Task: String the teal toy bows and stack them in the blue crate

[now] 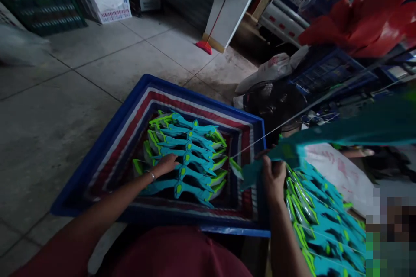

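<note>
Nearest, on the person's right, a pile of teal-and-lime flat plastic glider toys (pixel 325 225) lies stacked. Right hand (pixel 273 173) is closed, pinching one teal glider piece (pixel 286 152) w/ a thin white rod (pixel 292 119) running up-right from it. Left hand (pixel 165 165) rests flat & open, fingers spread, on the neat row of same teal gliders (pixel 188 158) inside the blue plastic crate w/ red-white striped liner (pixel 130 108) on the grey tiled floor (pixel 65 95).

To do it well, prob.: left hand should keep the row pressed down so it doesn't fan out, & the held piece should go in aligned, wings same way. Beyond, a red broom (pixel 204 46) leans on a white panel.
</note>
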`<move>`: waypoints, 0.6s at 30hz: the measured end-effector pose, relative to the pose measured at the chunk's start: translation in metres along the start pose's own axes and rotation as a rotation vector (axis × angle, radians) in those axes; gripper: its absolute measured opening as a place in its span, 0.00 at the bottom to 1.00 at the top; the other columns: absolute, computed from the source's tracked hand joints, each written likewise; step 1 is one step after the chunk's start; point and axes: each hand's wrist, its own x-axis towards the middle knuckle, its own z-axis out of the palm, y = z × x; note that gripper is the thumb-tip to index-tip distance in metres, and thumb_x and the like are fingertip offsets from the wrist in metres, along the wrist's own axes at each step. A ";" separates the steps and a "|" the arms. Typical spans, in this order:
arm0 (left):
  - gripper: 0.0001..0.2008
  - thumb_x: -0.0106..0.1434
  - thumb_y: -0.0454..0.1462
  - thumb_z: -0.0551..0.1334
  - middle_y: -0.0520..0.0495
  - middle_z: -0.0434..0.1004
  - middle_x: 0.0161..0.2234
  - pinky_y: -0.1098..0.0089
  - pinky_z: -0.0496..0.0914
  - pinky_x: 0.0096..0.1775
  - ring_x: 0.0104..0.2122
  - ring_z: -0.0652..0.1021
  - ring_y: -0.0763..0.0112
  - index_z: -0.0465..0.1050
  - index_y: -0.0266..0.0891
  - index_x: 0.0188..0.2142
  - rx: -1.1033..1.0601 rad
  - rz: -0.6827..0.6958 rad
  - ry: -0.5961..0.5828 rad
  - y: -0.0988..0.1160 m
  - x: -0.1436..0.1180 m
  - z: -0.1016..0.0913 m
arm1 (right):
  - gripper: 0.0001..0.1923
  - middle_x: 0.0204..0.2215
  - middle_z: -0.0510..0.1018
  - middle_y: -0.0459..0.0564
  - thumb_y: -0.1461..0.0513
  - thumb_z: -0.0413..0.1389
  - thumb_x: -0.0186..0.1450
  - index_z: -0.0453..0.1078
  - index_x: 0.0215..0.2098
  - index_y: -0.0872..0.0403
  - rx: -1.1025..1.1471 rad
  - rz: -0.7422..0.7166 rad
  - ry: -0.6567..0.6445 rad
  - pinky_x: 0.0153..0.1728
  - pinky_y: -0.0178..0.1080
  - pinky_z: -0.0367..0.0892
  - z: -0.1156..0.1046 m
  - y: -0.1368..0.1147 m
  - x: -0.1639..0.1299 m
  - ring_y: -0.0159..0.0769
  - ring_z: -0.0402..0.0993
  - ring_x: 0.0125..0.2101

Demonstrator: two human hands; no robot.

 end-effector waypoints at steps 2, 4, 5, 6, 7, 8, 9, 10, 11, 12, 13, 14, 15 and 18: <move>0.13 0.65 0.41 0.69 0.39 0.76 0.55 0.43 0.61 0.64 0.61 0.71 0.51 0.76 0.35 0.46 0.181 0.061 -0.020 -0.014 0.025 0.020 | 0.18 0.40 0.78 0.55 0.50 0.52 0.70 0.70 0.48 0.55 -0.199 -0.088 -0.163 0.46 0.46 0.71 0.019 0.031 0.004 0.43 0.75 0.40; 0.18 0.66 0.40 0.68 0.37 0.69 0.62 0.41 0.55 0.67 0.66 0.64 0.48 0.75 0.35 0.52 0.327 0.121 -0.021 -0.028 0.045 0.040 | 0.20 0.48 0.77 0.60 0.57 0.49 0.71 0.66 0.57 0.57 -0.424 -0.125 -0.388 0.48 0.46 0.70 0.064 0.062 0.002 0.45 0.74 0.47; 0.20 0.66 0.40 0.68 0.36 0.67 0.64 0.40 0.52 0.68 0.67 0.62 0.47 0.73 0.35 0.55 0.392 0.144 -0.018 -0.035 0.053 0.050 | 0.21 0.51 0.76 0.61 0.60 0.48 0.71 0.64 0.60 0.58 -0.530 -0.135 -0.495 0.50 0.46 0.69 0.092 0.076 0.000 0.46 0.73 0.50; 0.22 0.66 0.39 0.67 0.35 0.65 0.65 0.39 0.50 0.68 0.68 0.60 0.46 0.72 0.35 0.57 0.452 0.163 -0.014 -0.042 0.059 0.058 | 0.21 0.52 0.75 0.62 0.62 0.48 0.71 0.64 0.61 0.58 -0.618 -0.138 -0.584 0.52 0.46 0.68 0.123 0.090 -0.003 0.47 0.72 0.51; 0.23 0.66 0.38 0.67 0.34 0.64 0.66 0.38 0.49 0.68 0.68 0.60 0.45 0.70 0.35 0.59 0.510 0.177 -0.010 -0.050 0.062 0.065 | 0.20 0.52 0.75 0.63 0.64 0.49 0.71 0.65 0.60 0.59 -0.674 -0.137 -0.654 0.53 0.46 0.67 0.154 0.103 -0.006 0.48 0.71 0.52; 0.24 0.66 0.37 0.66 0.32 0.64 0.66 0.38 0.48 0.68 0.68 0.61 0.44 0.69 0.34 0.60 0.564 0.190 -0.006 -0.058 0.064 0.071 | 0.20 0.51 0.76 0.63 0.65 0.50 0.71 0.66 0.60 0.59 -0.696 -0.133 -0.701 0.53 0.47 0.66 0.184 0.115 -0.008 0.49 0.71 0.52; 0.25 0.66 0.36 0.65 0.31 0.63 0.66 0.39 0.48 0.69 0.68 0.61 0.44 0.68 0.33 0.62 0.614 0.201 -0.001 -0.065 0.064 0.076 | 0.20 0.51 0.76 0.63 0.66 0.50 0.71 0.67 0.60 0.59 -0.699 -0.128 -0.735 0.54 0.48 0.65 0.211 0.126 -0.011 0.49 0.71 0.51; 0.26 0.66 0.35 0.64 0.31 0.63 0.67 0.40 0.48 0.69 0.68 0.61 0.44 0.67 0.33 0.63 0.661 0.211 0.003 -0.072 0.063 0.080 | 0.20 0.51 0.75 0.63 0.66 0.49 0.72 0.67 0.61 0.60 -0.707 -0.122 -0.769 0.55 0.48 0.64 0.235 0.136 -0.012 0.50 0.70 0.52; 0.27 0.66 0.35 0.64 0.31 0.63 0.67 0.41 0.48 0.69 0.68 0.61 0.44 0.66 0.33 0.64 0.704 0.219 0.008 -0.077 0.061 0.084 | 0.20 0.52 0.75 0.64 0.67 0.48 0.72 0.67 0.61 0.59 -0.713 -0.115 -0.802 0.56 0.49 0.63 0.256 0.146 -0.014 0.50 0.69 0.52; 0.28 0.67 0.35 0.63 0.30 0.63 0.67 0.42 0.48 0.69 0.68 0.61 0.44 0.65 0.33 0.65 0.744 0.223 0.014 -0.082 0.059 0.087 | 0.21 0.52 0.74 0.63 0.68 0.47 0.73 0.67 0.63 0.59 -0.712 -0.107 -0.833 0.57 0.49 0.62 0.273 0.154 -0.015 0.49 0.69 0.53; 0.28 0.67 0.36 0.62 0.30 0.63 0.67 0.42 0.49 0.69 0.68 0.61 0.45 0.65 0.33 0.65 0.781 0.223 0.019 -0.085 0.057 0.089 | 0.22 0.53 0.74 0.63 0.68 0.46 0.73 0.66 0.63 0.58 -0.708 -0.099 -0.862 0.57 0.50 0.62 0.287 0.162 -0.016 0.49 0.68 0.54; 0.27 0.67 0.37 0.62 0.30 0.63 0.66 0.42 0.50 0.69 0.67 0.62 0.45 0.65 0.33 0.65 0.814 0.219 0.025 -0.088 0.056 0.090 | 0.23 0.53 0.74 0.64 0.69 0.46 0.73 0.65 0.64 0.58 -0.702 -0.089 -0.888 0.57 0.50 0.62 0.299 0.168 -0.018 0.49 0.68 0.54; 0.27 0.68 0.38 0.61 0.30 0.63 0.66 0.43 0.51 0.69 0.67 0.62 0.45 0.65 0.33 0.64 0.843 0.212 0.032 -0.089 0.056 0.090 | 0.24 0.53 0.73 0.65 0.70 0.46 0.73 0.64 0.65 0.58 -0.694 -0.079 -0.911 0.56 0.50 0.63 0.308 0.173 -0.020 0.49 0.68 0.54; 0.28 0.68 0.40 0.61 0.29 0.62 0.67 0.46 0.57 0.67 0.66 0.64 0.44 0.65 0.31 0.64 0.897 0.200 0.047 -0.086 0.060 0.085 | 0.25 0.54 0.71 0.68 0.71 0.45 0.72 0.62 0.67 0.61 -0.667 -0.039 -0.953 0.57 0.52 0.63 0.323 0.175 -0.023 0.50 0.67 0.55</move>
